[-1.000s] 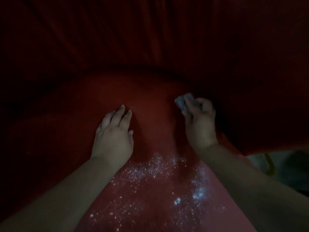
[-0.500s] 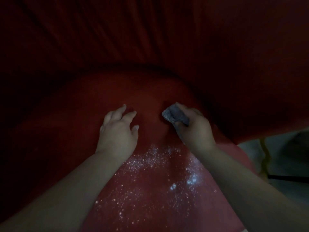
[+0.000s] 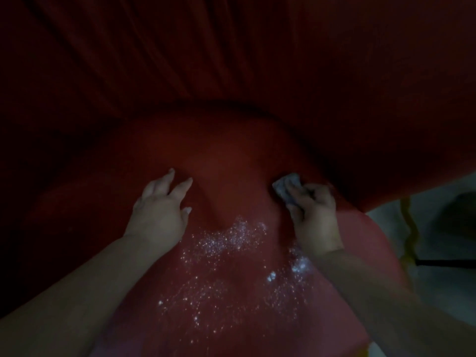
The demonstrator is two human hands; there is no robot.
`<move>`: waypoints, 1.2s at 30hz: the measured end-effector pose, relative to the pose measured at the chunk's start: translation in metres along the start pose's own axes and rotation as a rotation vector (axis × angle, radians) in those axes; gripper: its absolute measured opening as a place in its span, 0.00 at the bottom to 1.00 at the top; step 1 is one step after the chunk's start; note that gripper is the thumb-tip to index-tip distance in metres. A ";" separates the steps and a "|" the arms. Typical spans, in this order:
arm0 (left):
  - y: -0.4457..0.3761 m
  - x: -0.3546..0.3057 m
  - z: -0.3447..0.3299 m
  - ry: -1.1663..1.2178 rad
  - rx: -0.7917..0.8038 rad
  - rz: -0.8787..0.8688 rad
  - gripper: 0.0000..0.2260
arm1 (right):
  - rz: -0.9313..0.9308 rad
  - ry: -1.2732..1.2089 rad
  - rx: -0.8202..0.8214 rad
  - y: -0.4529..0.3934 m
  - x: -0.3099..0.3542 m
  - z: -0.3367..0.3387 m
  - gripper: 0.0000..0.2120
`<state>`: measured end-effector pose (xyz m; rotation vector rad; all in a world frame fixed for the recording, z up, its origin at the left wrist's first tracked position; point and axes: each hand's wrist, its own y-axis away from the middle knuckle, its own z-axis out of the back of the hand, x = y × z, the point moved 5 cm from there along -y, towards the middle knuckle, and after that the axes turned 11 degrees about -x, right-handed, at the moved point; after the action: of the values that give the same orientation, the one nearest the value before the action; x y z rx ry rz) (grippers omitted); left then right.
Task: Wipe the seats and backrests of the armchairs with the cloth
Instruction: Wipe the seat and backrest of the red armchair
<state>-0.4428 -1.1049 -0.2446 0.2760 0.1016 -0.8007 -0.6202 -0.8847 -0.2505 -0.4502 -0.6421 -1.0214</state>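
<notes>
Cloth (image 3: pixel 286 188) position: bunched in the person's right hand (image 3: pixel 315 215), pressed against the red seat cushion (image 3: pixel 219 150) of the armchair, close to the dark fold where the cushion meets the upholstery on the right. The wad's long axis runs roughly from the near left to the far right, and its exposed end points away from the person, toward the backrest (image 3: pixel 180 47). Only this exposed end shows; the remainder is covered by the fingers.

Grip state, right hand: fingers and thumb curled tightly round the cloth, knuckles up. Grip state, left hand (image 3: pixel 159 215): fingers extended and slightly spread, fingertips resting on the cushion, holding nothing. The two hands lie well apart, with a shallow dip in the cushion between them.

Surface: the seat cushion is a rounded, smooth red fabric. The backrest above it is darker red and shows long pleats running upward. Lighting is very low, and the left part of the chair is lost in shadow. A pink garment (image 3: pixel 231 305) with scattered glittering specks fills the near foreground between the forearms; whether it touches the cushion cannot be determined.

Room: at the right edge a pale floor area (image 3: pixel 443 292) is visible, with a yellow strip (image 3: pixel 412 235) and a thin dark line across it. Their identity cannot be determined.

Cloth appearance: pale grey-blue, crumpled, small enough to be mostly enclosed by the hand.
</notes>
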 end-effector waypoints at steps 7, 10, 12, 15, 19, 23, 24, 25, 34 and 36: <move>0.019 0.005 -0.004 -0.086 0.038 -0.087 0.27 | 0.135 0.012 0.165 0.045 0.026 -0.022 0.19; 0.024 0.015 -0.002 -0.122 0.035 -0.099 0.27 | 0.045 0.077 0.029 0.022 0.013 -0.014 0.18; 0.029 0.021 -0.001 -0.112 0.028 -0.092 0.26 | 0.048 0.062 -0.018 0.036 0.016 -0.016 0.15; 0.041 0.027 -0.003 -0.082 0.013 -0.072 0.26 | 0.188 -0.005 0.017 0.075 0.041 -0.031 0.14; 0.060 0.039 -0.003 -0.031 -0.009 0.007 0.25 | 0.398 0.067 0.133 0.076 0.063 -0.057 0.17; 0.085 0.060 0.002 0.007 -0.050 0.087 0.25 | 0.317 0.194 -0.032 0.047 0.050 -0.058 0.09; 0.092 0.066 0.001 0.015 -0.049 0.103 0.25 | 0.252 0.200 -0.032 0.054 0.045 -0.060 0.09; 0.099 0.071 -0.001 0.026 -0.048 0.113 0.26 | 0.264 0.243 -0.049 0.067 0.047 -0.060 0.10; 0.129 0.094 -0.010 0.113 -0.070 0.118 0.26 | 0.371 0.148 0.004 0.080 0.092 -0.094 0.09; 0.135 0.095 -0.012 0.132 -0.078 0.119 0.26 | 0.389 0.143 0.017 0.094 0.088 -0.099 0.06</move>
<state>-0.2794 -1.0776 -0.2463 0.2585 0.2377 -0.6580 -0.4769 -0.9589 -0.2678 -0.4611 -0.4141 -0.6711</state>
